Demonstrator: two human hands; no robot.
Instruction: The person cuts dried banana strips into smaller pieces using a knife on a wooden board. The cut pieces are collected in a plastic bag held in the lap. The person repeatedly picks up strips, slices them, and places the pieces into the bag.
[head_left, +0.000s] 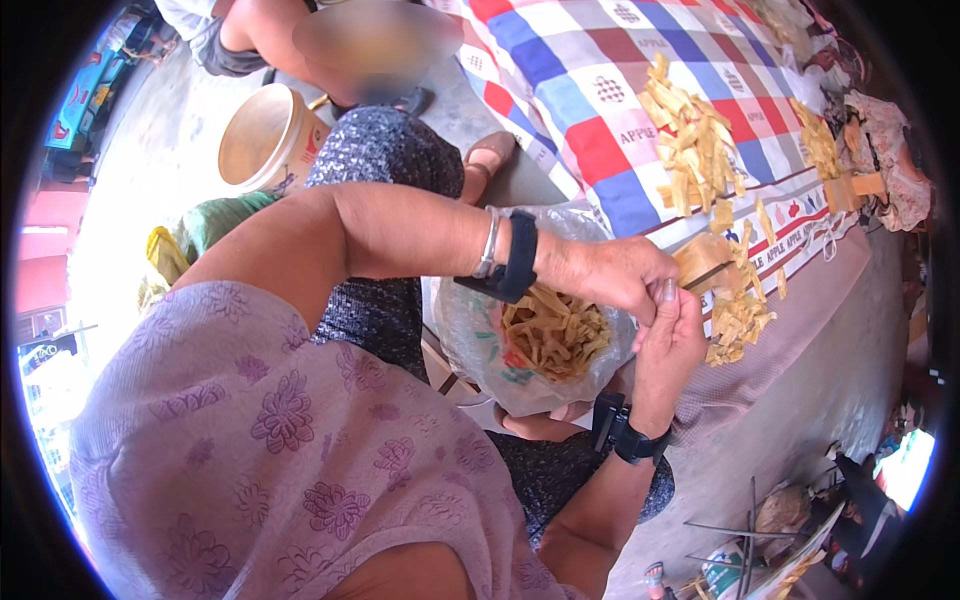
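My left hand (611, 274), the upper one, reaches over an open clear plastic bag (457, 322) full of yellowish dried strips (559, 337). Its curled fingertips meet those of my right hand (673, 330), which comes up from below with its thumb raised. Whatever may be pinched between them is hidden by the fingers. Just beyond both hands, a wooden block (701, 262) rests at the edge of a table covered by a checked cloth (592, 150). Loose strips (739, 322) lie beside the block, and a larger heap of strips (694, 142) is farther up the cloth.
A plastic bucket (259, 139) stands on the floor at upper left, near another person's bare leg (274, 37). Along the table are a second wooden block (847, 193) and another strip pile (817, 142). Assorted objects and thin rods (750, 532) clutter the lower right floor.
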